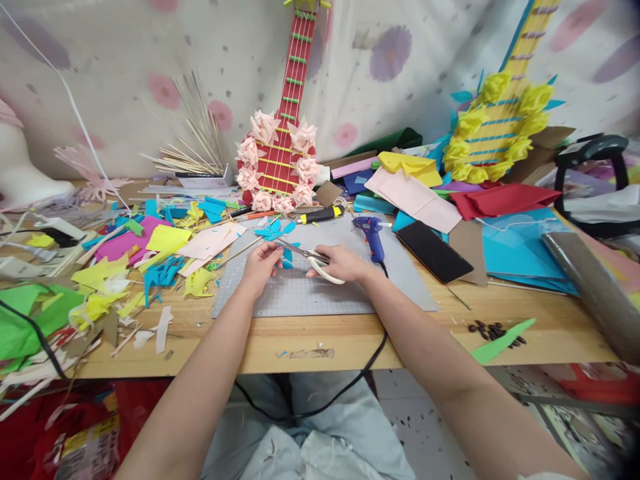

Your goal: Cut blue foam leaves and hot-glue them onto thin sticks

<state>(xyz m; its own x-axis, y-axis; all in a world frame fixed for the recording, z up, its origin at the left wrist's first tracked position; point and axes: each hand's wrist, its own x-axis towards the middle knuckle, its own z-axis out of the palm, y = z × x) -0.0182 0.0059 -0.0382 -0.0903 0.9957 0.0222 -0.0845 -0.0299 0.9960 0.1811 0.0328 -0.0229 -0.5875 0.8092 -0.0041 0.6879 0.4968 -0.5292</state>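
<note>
My right hand (343, 263) is closed round the white handles of a pair of scissors (313, 257), whose blades point left toward my left hand (260, 263). My left hand pinches a small piece of blue paper (287, 259) right at the blades. Both hands hover over a grey cutting mat (320, 293) on the wooden table (310, 337). A blue paper flower shape (273, 231) lies on the mat just beyond my left hand.
A blue glue gun (371, 233) and a yellow-black utility knife (320, 215) lie behind the hands. Paper scraps (100, 280) cover the left side. A red paper guitar (283, 160), a yellow one (495, 127), coloured sheets (505, 200), a black phone (434, 251) and a grey roll (595, 290) stand right.
</note>
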